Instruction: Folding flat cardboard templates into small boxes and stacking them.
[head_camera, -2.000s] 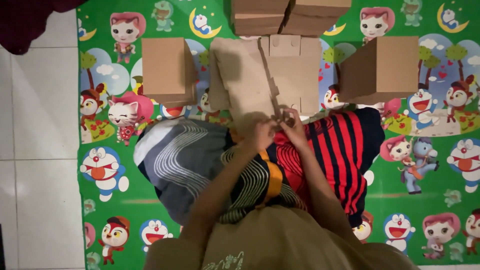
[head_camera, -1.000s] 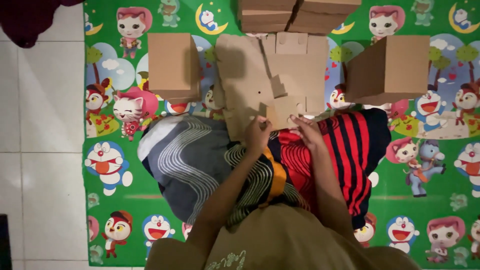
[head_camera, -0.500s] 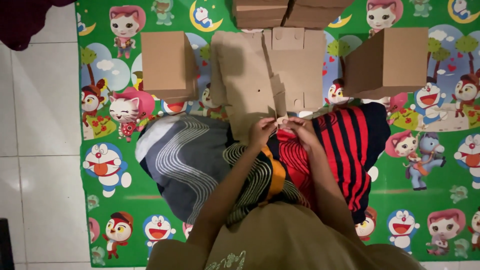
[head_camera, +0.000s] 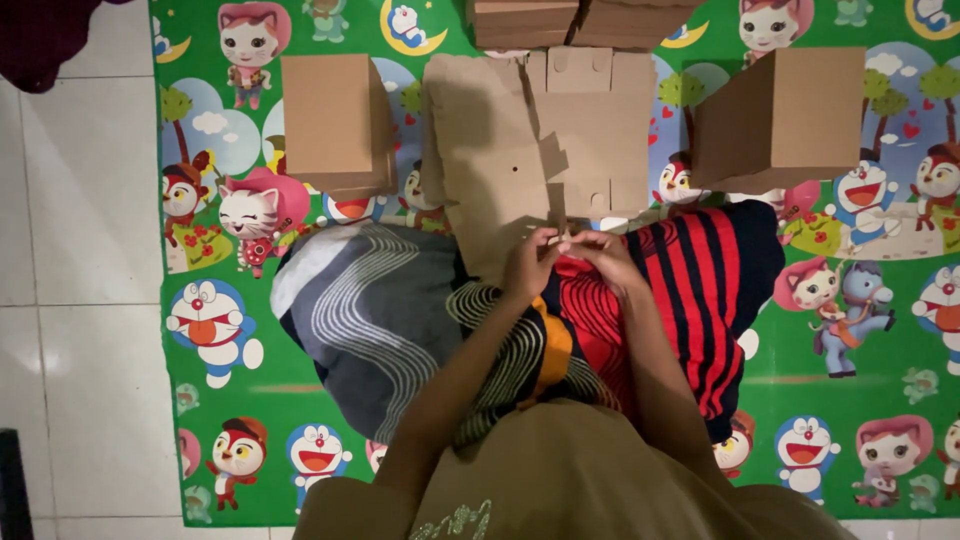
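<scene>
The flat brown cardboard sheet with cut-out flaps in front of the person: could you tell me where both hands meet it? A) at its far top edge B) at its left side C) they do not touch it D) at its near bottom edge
D: the left hand and right hand pinch together at the near bottom edge of the flat brown cardboard sheet, just above the striped cloth.

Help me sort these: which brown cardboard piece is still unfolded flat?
The flat brown cardboard sheet at the person's left hand and right hand; the others are closed boxes.
</scene>
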